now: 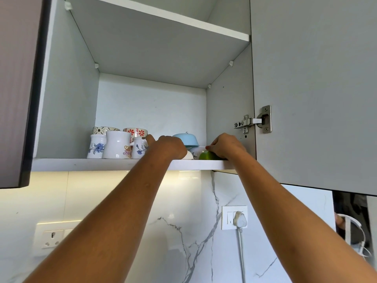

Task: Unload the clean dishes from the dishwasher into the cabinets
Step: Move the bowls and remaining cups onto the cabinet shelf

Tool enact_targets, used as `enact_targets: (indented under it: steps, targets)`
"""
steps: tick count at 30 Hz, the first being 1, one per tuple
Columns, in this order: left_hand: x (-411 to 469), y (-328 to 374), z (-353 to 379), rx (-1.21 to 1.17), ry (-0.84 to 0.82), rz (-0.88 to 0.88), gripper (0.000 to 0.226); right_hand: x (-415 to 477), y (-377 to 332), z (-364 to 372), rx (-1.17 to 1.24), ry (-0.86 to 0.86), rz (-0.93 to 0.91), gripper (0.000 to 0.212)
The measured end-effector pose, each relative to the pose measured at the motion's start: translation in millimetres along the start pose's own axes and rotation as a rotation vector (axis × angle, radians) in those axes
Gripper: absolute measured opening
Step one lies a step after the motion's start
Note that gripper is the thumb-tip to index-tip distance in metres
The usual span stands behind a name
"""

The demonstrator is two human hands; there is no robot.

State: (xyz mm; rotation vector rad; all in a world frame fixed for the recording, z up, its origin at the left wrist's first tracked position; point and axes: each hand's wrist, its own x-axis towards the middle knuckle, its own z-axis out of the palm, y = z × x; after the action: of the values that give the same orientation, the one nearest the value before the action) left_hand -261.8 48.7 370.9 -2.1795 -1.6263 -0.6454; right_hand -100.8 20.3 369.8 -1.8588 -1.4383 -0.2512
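Nearest us, our right hand (226, 147) is curled onto a green dish (206, 155) at the shelf (102, 164) lip, at four o'clock. Our left hand (169, 146) closes over a white bowl (189, 155); we slide both gently inward, clear of the mugs (117, 145) at nine o'clock and the blue bowl (186, 139) behind.

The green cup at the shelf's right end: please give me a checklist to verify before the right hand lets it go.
1. Right hand is on the green cup: ok.
2. Cup base is fully on the lower shelf: cannot tell, the cup sits at the front edge.
3. Cup is clear of the white floral bowl behind it: cannot tell, they look very close.
4. Upturned blue bowl sits steady on that stack: ok.
5. Left hand is clear of the floral mugs: not ok, a finger reaches the nearest one.
6. Cabinet door is open wide: ok.
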Motion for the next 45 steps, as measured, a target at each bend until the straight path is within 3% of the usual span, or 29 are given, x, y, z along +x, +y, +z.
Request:
enact_targets:
  steps: [6,10,14,21,27,38,45]
  targets:
    - [-15,0,-4,0.037,0.178,-0.017,0.024,-5,0,0,-0.007,0.025,-0.012,0.045]
    - [-27,3,-6,0.085,0.435,0.002,0.023,-12,1,1,0.062,0.056,-0.065,0.042]
    - [-36,6,-9,0.114,0.67,0.054,0.022,-22,3,3,0.144,0.219,-0.156,0.03]
    - [-63,11,-3,0.018,0.706,0.021,0.028,-43,7,5,0.171,0.308,-0.299,0.038]
    - [-114,13,8,0.063,0.653,0.012,0.038,-85,11,-6,0.23,0.218,-0.313,0.046]
    - [-236,34,-61,-0.028,0.548,0.006,0.046,-203,-1,-90,0.235,0.267,-0.259,0.056]
    - [-303,79,-114,-0.1,0.572,0.054,0.046,-270,9,-159,0.139,0.413,-0.228,0.059]
